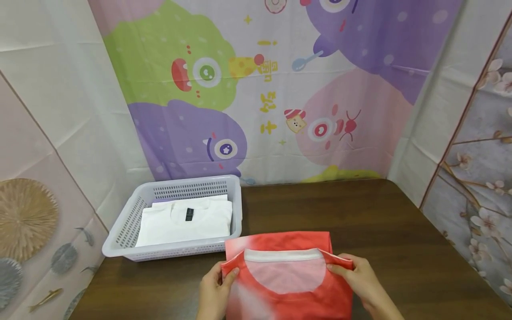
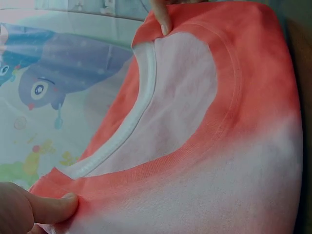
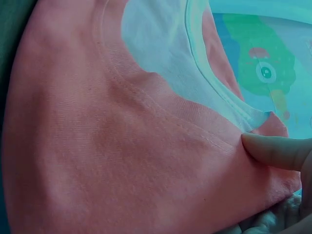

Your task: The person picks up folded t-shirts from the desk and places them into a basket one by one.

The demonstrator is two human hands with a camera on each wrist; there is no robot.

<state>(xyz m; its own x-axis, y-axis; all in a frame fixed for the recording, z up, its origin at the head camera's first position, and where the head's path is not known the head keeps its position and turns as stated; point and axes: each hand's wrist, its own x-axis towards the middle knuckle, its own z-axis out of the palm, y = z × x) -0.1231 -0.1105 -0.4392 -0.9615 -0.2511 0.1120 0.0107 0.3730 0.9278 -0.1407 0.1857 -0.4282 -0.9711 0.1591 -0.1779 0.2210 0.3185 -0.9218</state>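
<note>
A red and white tie-dye T-shirt (image 1: pixel 286 266) lies folded on the dark wooden table (image 1: pixel 384 222), neckline facing up. My left hand (image 1: pixel 216 289) pinches its left shoulder beside the collar, thumb on top (image 2: pixel 53 207). At the right shoulder my right hand (image 1: pixel 360 280) pinches the cloth the same way, its thumb (image 3: pixel 275 151) pressed on the red fabric. The white neck band (image 2: pixel 124 131) shows between both hands, and the shirt's front edge is lifted slightly off the table.
A pale lilac plastic basket (image 1: pixel 120 240) stands at the back left of the table with a folded white garment (image 1: pixel 186 220) inside. Cartoon-print curtains (image 1: pixel 256 89) hang close behind and to both sides. Bare tabletop extends to the right.
</note>
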